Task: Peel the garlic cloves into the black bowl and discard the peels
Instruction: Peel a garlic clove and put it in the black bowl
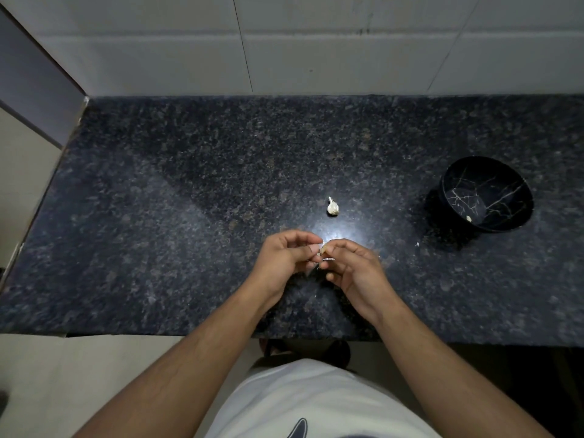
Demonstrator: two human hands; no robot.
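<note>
While both hands pinch a small pale garlic clove above the speckled dark granite tabletop, left hand and right hand meet fingertip to fingertip; the glossy black bowl sits well apart, rightward.

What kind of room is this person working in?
Probably a home kitchen: a dark speckled stone counter against a tiled wall, a black bowl, and both hands peeling a garlic clove.

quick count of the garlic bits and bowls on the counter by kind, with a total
Garlic clove held between the left hand and right hand: 1
Unpeeled garlic piece on the countertop: 1
Peeled clove in the bowl: 1
Black bowl: 1
Small white scrap by the bowl: 1
Total: 5
</note>
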